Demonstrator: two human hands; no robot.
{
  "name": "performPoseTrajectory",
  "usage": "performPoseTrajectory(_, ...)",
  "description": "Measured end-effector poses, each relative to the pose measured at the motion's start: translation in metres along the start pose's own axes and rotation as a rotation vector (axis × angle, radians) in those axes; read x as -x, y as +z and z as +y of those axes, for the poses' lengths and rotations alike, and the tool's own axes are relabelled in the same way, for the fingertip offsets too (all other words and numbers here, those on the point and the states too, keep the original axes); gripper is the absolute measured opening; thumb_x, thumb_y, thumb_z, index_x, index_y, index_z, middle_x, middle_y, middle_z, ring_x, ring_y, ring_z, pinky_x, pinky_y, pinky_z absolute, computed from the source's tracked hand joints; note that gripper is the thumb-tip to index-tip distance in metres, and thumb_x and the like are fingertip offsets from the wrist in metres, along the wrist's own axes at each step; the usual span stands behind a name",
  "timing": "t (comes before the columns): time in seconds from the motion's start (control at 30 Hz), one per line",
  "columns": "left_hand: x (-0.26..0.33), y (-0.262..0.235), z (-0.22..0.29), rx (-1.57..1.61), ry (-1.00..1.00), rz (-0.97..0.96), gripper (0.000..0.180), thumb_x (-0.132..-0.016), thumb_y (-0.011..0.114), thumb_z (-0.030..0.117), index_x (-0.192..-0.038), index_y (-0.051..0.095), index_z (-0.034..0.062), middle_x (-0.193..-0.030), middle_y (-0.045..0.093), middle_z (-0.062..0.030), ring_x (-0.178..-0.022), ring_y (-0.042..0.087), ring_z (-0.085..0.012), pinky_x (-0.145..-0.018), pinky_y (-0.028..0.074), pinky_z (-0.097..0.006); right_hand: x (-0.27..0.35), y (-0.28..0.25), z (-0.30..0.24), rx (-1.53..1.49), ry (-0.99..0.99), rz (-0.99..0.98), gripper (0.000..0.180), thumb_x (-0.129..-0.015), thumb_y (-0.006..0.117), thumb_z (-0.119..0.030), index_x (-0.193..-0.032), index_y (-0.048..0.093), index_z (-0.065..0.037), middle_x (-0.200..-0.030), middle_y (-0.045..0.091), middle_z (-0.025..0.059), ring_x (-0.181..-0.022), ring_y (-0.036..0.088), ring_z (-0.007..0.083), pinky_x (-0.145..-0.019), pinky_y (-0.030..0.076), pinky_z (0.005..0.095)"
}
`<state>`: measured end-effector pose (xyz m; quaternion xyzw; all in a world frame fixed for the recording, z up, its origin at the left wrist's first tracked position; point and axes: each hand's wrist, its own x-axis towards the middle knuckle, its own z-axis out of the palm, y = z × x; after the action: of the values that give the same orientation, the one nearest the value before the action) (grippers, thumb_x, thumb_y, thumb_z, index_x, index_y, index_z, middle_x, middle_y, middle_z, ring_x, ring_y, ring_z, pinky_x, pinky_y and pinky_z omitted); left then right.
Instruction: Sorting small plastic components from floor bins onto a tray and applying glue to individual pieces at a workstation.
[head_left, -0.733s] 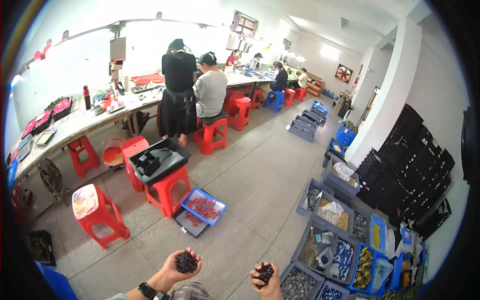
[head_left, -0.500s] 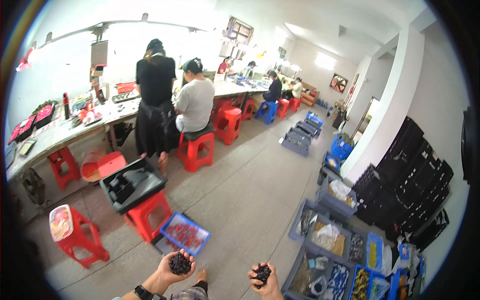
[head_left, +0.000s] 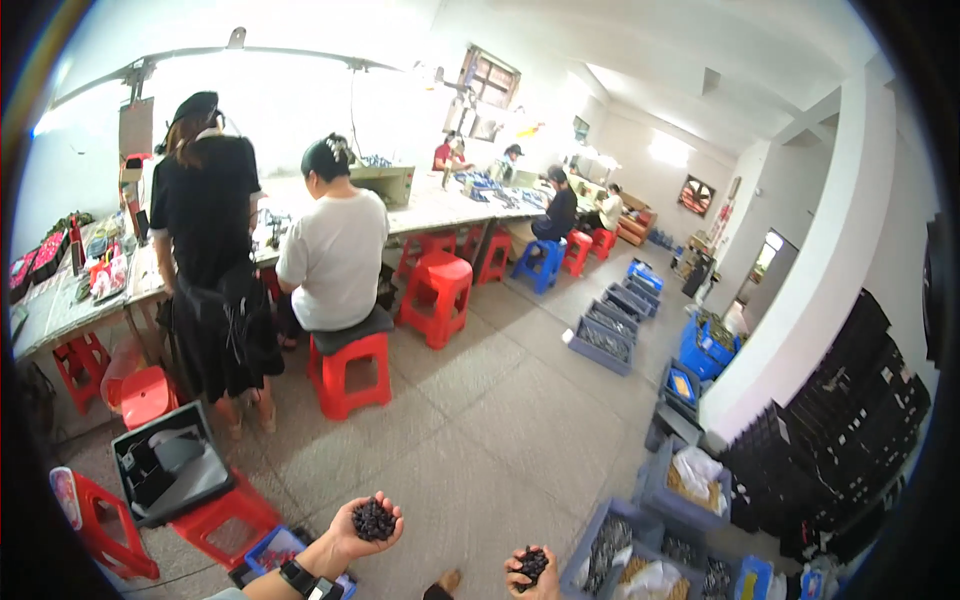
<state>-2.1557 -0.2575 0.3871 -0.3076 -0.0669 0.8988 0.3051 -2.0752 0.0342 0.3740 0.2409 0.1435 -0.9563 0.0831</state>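
My left hand (head_left: pixel 346 532) is held palm up in front of me, fingers curled around a heap of small black pieces (head_left: pixel 374 520). Lower and to the right, my right hand (head_left: pixel 546 582) closes around another handful of similar black pieces (head_left: pixel 529 566). The pieces are too small to name their kind. Neither hand touches a container. Behind my left wrist, a blue tray (head_left: pixel 262 553) with red pieces is partly hidden by my forearm.
A black tray (head_left: pixel 205 495) rests on a red stool (head_left: pixel 238 520) at left. One person stands (head_left: pixel 215 230) and another sits (head_left: pixel 338 250) at the long workbench (head_left: pixel 430 216). Grey bins (head_left: pixel 640 490) and stacked black crates (head_left: pixel 820 440) line the right; a white pillar (head_left: pixel 800 270) rises there.
The view has moved forward into the room. The stools and trays at left have slid toward the lower left edge, and the two nearest people appear closer. Both hands keep their black pieces.
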Motion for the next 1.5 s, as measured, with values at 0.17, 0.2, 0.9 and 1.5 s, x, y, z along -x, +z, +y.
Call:
performPoseTrajectory(0.17,-0.127,0.097,0.03,0.086,0.096,0.011,0.027,-0.081,0.034,0.019,-0.077,0.058,0.0073,-0.075,0.057,-0.0087,-0.079,0.053,-0.0242,-0.076,0.044,-0.043,-0.168,0.078,-0.103,0.147,0.078,-0.071,0.025,-0.083,0.049,-0.037,-0.078,0.056,-0.013,-0.076,0.054,0.0079,-0.062,0.048,0.0195,-0.032,0.033,0.0202)
performPoseTrajectory(0.2,-0.15,0.114,0.036,0.109,0.114,0.018,0.027,-0.081,0.034,0.019,-0.077,0.058,0.0073,-0.075,0.057,-0.0087,-0.079,0.053,-0.0242,-0.076,0.044,-0.043,-0.199,0.097,-0.121,0.165,0.113,-0.08,0.025,-0.083,0.049,-0.038,-0.079,0.056,-0.014,-0.078,0.054,0.0072,-0.063,0.048,0.0199,-0.032,0.033,0.0201)
performPoseTrajectory(0.9,-0.632,0.528,0.35,0.142,0.359,-0.109,0.018,-0.078,0.044,0.018,-0.08,0.061,0.0122,-0.078,0.059,-0.0051,-0.083,0.054,-0.0234,-0.077,0.045,-0.042,-0.878,0.379,-0.348,0.048,0.347,0.032,0.022,-0.08,0.052,-0.033,-0.074,0.053,-0.012,-0.074,0.05,0.009,-0.062,0.045,0.0214,-0.033,0.034,0.0206)
performPoseTrajectory(1.5,-0.899,0.767,0.71,0.34,0.635,-0.245,0.019,-0.08,0.044,0.016,-0.086,0.061,0.0098,-0.083,0.061,-0.0062,-0.087,0.056,-0.0231,-0.081,0.046,-0.041,-1.441,0.687,-0.304,0.351,0.627,-0.158,0.02,-0.081,0.053,-0.033,-0.073,0.054,-0.015,-0.075,0.051,0.004,-0.063,0.047,0.0176,-0.035,0.035,0.0196)
